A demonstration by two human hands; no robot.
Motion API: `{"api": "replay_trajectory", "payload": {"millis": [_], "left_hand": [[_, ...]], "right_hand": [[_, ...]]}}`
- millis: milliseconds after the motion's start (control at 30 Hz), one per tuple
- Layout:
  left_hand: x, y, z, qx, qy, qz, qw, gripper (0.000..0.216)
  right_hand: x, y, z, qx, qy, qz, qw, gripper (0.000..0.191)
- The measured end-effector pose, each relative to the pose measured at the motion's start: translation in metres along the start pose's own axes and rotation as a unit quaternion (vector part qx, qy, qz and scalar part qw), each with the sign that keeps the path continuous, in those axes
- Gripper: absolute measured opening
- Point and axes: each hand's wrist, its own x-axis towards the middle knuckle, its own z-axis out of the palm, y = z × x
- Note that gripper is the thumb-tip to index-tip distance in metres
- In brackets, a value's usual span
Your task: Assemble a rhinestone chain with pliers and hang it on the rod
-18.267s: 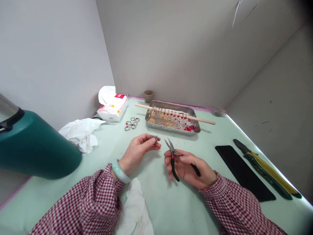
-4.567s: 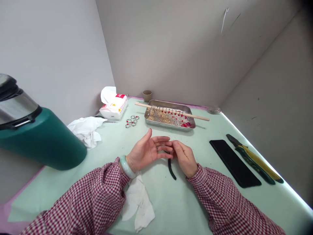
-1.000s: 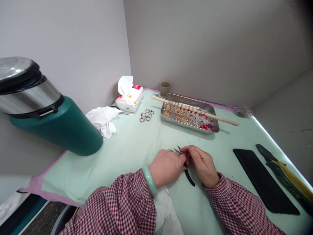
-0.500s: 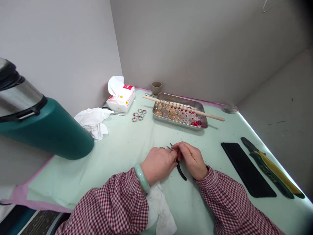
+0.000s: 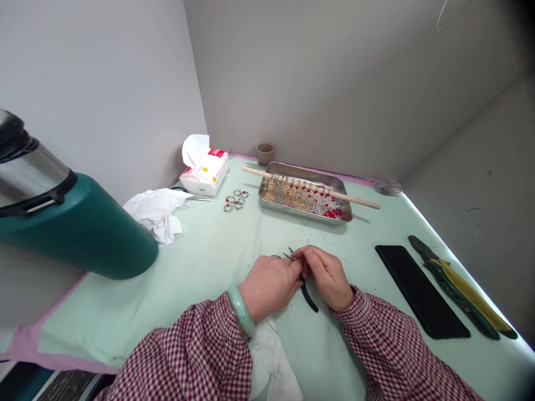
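Your left hand (image 5: 270,285) and right hand (image 5: 329,275) meet over the bench (image 5: 196,267), fingers curled narrow about black-handled pliers (image 5: 309,297) between them; I can't tell which hand grips. To your right, the green-and-yellow tool (image 5: 460,295) reads "JINGPIN"; the tissue pack's (image 5: 204,175) red label is illegible.

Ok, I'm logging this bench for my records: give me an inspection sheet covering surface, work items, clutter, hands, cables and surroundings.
Surface: pale green cloth, pink edging, creased, with small scraps.
Job's things: pliers, partly hidden; metal tray holding beads, wooden stick lying across it; red-beaded rings left of it.
Clutter: green flask, tissue pack, crumpled tissue at left; black slab, large cutters at right.
Left hand: covers part of the pliers, grip hidden.
Right hand: close beside it, grip hidden.
Cables: thin pale strand, upper right; cannot tell whether a cable.
Surroundings: grey walls.
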Motion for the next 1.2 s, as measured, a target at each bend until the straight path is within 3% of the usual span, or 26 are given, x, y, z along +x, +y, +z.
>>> {"api": "replay_trajectory", "payload": {"millis": [1200], "left_hand": [[0.0007,-0.0001,0.0009,0.002,0.005,0.0,1.0,0.017]], "right_hand": [[0.0005,0.0017,0.0003,0.01,-0.012,-0.001,1.0,0.03]]}}
